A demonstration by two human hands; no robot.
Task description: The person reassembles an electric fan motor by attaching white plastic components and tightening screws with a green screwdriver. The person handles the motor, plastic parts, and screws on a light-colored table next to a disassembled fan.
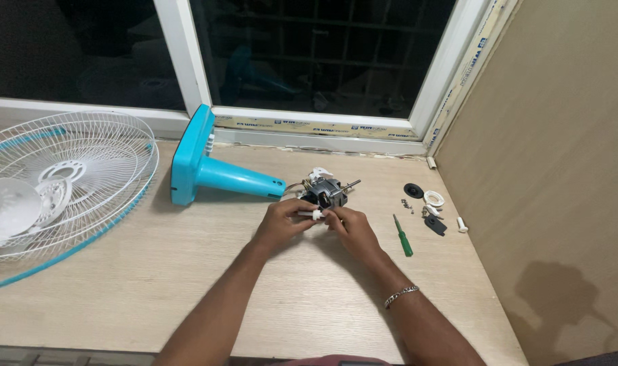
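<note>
Evidently the work sits mid-way in stripping a fan motor (328, 192), which lies near the tabletop's (187, 271) far edge, just beside the turquoise fan stand (207, 169). Both the left hand (282, 224) and the right hand (349, 229) have their fingers pinching a small white part (316, 215) at the motor's near side. Freeing it probably calls for a steady twist or pull; the green screwdriver (402, 236) lies close to the right.

A long cream protective tape strip (309, 127) with small blue printed marks runs along the bottom rail of the window frame (187, 61). A matching strip (468, 71) climbs the frame's right upright.
</note>
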